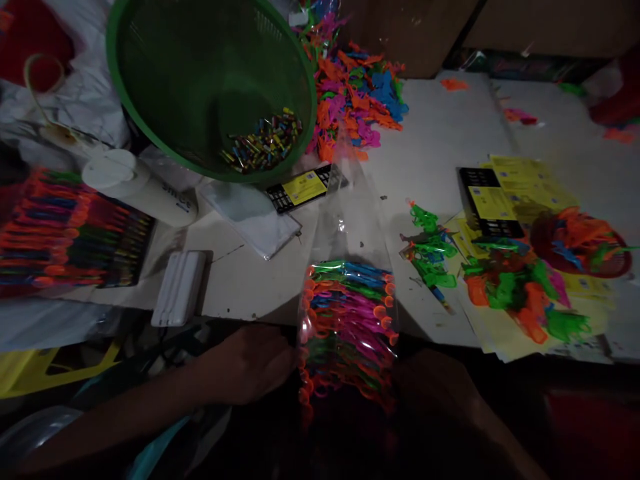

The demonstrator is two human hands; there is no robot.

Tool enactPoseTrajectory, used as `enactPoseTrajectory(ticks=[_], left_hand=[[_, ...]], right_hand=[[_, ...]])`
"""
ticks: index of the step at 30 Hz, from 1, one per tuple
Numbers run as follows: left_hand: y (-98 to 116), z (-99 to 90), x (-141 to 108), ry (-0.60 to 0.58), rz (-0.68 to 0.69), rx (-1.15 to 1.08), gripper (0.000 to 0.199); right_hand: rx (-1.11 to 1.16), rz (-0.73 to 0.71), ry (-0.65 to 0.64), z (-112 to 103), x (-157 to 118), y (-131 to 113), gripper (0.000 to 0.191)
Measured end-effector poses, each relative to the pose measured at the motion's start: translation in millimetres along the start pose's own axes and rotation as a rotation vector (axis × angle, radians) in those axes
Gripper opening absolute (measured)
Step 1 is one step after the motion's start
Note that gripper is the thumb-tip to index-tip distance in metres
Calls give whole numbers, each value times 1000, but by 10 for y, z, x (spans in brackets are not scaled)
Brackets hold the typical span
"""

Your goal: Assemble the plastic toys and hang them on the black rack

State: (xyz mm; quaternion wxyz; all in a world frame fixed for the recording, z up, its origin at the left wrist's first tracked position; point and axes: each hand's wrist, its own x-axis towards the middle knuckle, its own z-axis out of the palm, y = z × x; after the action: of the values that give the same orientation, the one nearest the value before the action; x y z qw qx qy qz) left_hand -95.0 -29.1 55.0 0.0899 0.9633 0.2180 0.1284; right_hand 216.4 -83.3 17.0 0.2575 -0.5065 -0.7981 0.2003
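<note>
A clear plastic bag [345, 220] stretches from the table over its front edge, packed with neat rows of small plastic toys [345, 313] in pink, orange, green and blue. Its upper end is flat and bare of toys. At the bag's left side is my left hand [250, 363], fingers curled in against the edge. My right hand [435, 380] grips the opposite side, lower right, in deep shade; its fingertips are partly hidden. The bottom of the bag fades into darkness between my hands.
A green basket [113, 60] holds small striped tubes. Behind the bag lies a heap of loose plastic toys [350, 93]. A white bottle [145, 187], a white power bank [179, 287] and another filled bag [65, 233] are at left. Toys, yellow cards [530, 180] and a red basket [623, 263] sit right.
</note>
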Motion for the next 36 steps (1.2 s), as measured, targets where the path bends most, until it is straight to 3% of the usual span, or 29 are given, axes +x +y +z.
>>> enactPoseTrajectory(ticks=[5,9,14,18,21,26,31,36], left_hand=[[65,-101,76,-91,8,-47,14],[8,-101,168,-47,-72,-65,16],[-56,-104,236,2,-126,15,10],[-26,-137,182,-30,-31,34,11],[56,-142,112,-62,38,-3,14],[213,-155,90,-110,98,-82,17],[293,-158,183,-162,125,-181,17],[320,-70,205,-173,120,-231,15]], right_hand=[[-90,-99,-27,-14,-8,-76,27],[-144,-79,48,-41,188,-86,13],[-230,-92,127,-82,377,-77,13],[-149,-193,119,-111,225,-46,13],[-82,-237,39,-133,22,-51,15],[-81,-157,-71,-181,-204,-146,16],[-76,-59,-113,-143,-281,-183,20],[-27,-52,-112,-63,-350,-157,30]])
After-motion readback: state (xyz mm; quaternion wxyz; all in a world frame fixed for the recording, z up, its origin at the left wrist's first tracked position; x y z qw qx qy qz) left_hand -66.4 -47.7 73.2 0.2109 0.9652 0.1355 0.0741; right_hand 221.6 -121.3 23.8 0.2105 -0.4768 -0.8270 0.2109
